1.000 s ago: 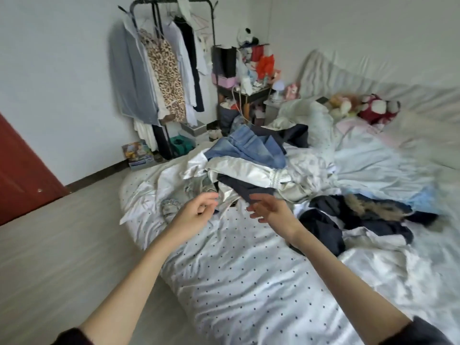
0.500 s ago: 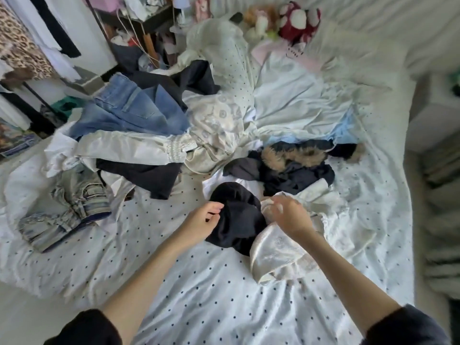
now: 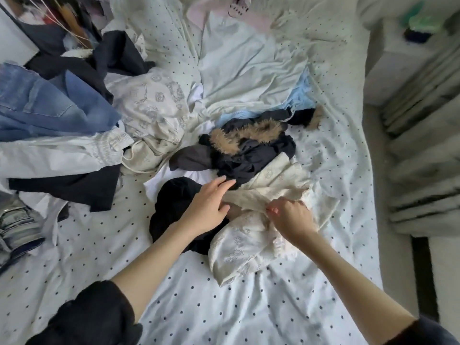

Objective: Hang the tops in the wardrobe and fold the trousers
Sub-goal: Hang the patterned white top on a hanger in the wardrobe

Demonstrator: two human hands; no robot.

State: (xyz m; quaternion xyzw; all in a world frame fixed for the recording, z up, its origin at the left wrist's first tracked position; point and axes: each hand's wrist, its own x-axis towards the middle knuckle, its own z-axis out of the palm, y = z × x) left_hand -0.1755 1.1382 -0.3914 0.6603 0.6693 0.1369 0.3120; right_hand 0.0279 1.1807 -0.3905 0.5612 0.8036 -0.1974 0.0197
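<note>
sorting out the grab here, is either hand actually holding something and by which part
The right hand grips the cream patterned garment by a bunched fold near its middle. The left hand lies open, holding nothing.

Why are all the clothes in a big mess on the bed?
They lie crumpled instead of folded or hung: blue jeans bunched at the left, a dark jacket with a furry trim in the middle. The right hand grips a cream top, and the left hand rests on it, over a black garment.
</note>
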